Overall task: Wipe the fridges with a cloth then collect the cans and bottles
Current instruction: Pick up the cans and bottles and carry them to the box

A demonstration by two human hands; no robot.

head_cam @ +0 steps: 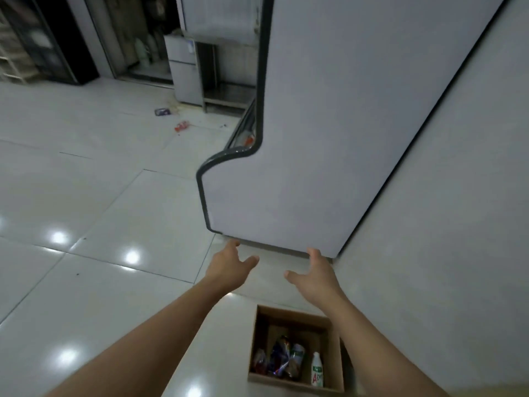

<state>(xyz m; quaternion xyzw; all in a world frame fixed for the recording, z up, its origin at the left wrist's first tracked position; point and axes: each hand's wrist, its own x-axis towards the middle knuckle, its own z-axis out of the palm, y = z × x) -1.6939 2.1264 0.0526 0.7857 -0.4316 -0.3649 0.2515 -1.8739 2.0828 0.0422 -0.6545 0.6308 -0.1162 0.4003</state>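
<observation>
At about five o'clock below me, a small white bottle (317,369) stands in a cardboard box (333,365); its label shows red letters that look like "AD". The green print above them is too blurred for me to read.

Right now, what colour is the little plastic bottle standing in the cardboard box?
White, with green and red label print, seen in the head view.

fridge (329,138) and wall (458,224) block ahead; floor (100,196) left open.
</observation>
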